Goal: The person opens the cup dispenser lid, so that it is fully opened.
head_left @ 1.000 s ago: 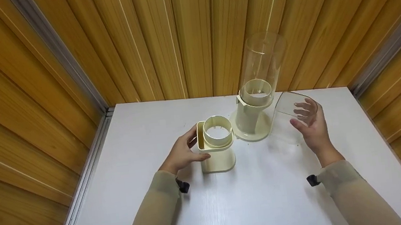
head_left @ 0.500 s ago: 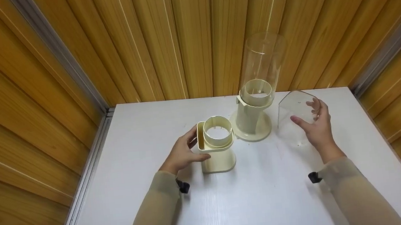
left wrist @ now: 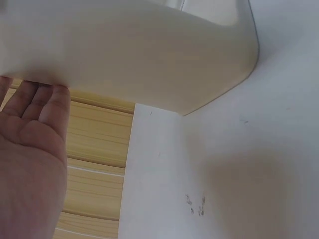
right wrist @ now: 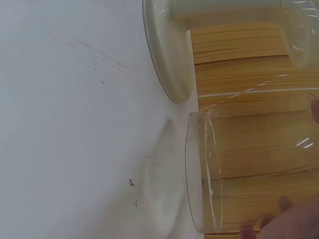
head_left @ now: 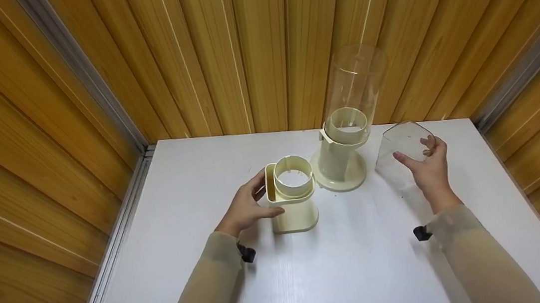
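My left hand [head_left: 245, 203] grips a cream plastic housing [head_left: 295, 216] with a round collar on top and an open slot at its left side. In the left wrist view, fingertips [left wrist: 56, 102] touch the housing's smooth wall [left wrist: 149, 55]. My right hand [head_left: 430, 170] holds a clear plastic container [head_left: 402, 140] with an angular rim, its thumb on the near left side and its fingers round the right. The container's bottom end [right wrist: 199, 169] is close over the table in the right wrist view. Between the hands, farther back, stands a cream round-footed stand [head_left: 339, 164].
A tall clear cylinder [head_left: 355, 75] rises from the stand, close to the wood-look back wall [head_left: 259, 47]. The white table [head_left: 333, 275] has small dark specks. Panelled walls with metal rails [head_left: 105, 259] close in both sides.
My right hand has moved slightly right with the clear container, which has turned and drawn away from the stand. The left hand and the cream housing have stayed in place.
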The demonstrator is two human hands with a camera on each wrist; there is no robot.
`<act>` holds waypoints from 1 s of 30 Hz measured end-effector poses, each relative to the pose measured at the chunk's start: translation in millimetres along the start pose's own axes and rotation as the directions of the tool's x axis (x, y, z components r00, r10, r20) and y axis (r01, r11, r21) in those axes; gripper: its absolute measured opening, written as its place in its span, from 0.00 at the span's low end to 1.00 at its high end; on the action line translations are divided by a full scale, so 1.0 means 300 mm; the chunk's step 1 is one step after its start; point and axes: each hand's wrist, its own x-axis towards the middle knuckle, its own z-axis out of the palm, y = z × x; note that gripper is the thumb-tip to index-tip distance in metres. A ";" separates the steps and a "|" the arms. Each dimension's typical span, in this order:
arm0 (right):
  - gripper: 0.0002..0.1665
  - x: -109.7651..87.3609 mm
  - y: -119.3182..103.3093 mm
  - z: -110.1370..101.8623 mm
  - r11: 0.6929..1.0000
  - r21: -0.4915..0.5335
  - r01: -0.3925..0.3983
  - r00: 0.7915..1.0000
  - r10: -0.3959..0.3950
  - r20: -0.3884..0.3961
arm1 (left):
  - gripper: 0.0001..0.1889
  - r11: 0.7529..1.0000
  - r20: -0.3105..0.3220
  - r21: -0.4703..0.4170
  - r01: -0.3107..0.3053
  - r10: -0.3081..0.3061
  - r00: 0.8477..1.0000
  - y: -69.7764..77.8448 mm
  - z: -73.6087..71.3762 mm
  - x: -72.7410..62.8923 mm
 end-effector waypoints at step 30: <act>0.77 0.043 -0.003 -0.006 0.995 -0.043 -0.094 0.996 0.094 -0.007 | 0.67 0.991 -0.178 0.065 0.113 -0.100 0.979 -0.003 -0.256 -0.031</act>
